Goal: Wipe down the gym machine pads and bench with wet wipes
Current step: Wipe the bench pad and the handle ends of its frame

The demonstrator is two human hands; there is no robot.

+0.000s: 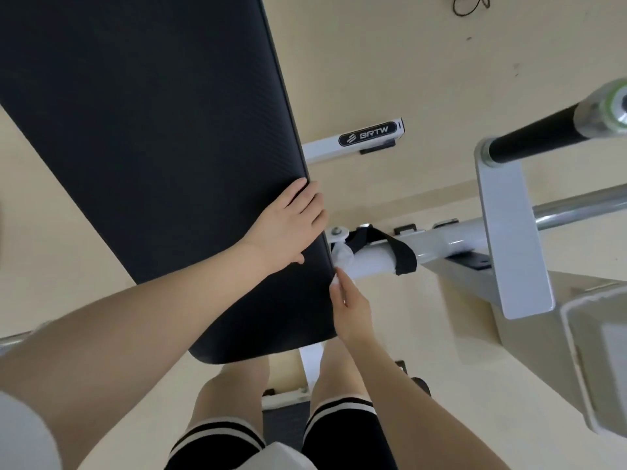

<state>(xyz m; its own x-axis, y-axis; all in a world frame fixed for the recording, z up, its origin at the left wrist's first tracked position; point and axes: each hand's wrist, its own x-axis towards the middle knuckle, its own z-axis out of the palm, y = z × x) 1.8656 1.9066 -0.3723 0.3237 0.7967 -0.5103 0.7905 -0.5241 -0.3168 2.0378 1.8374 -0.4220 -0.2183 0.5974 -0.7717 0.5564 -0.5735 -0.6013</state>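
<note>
The long black bench pad (152, 147) runs from the top left down to the centre. My left hand (288, 225) lies flat on its right edge, fingers spread over the rim and holding nothing. My right hand (349, 310) is against the pad's right side, just below the left hand, fingers pointing up. It pinches a crumpled white wet wipe (342, 257) that touches the pad's side edge where the white frame tube (373, 262) meets it. A black strap (397, 252) wraps that tube.
A white frame bar with a logo (356, 139) sticks out from under the pad. At the right stand a white upright bracket (515, 239), a black-gripped bar (536, 134) and a chrome rod (583, 205). My legs (230, 401) stand at the pad's near end on beige floor.
</note>
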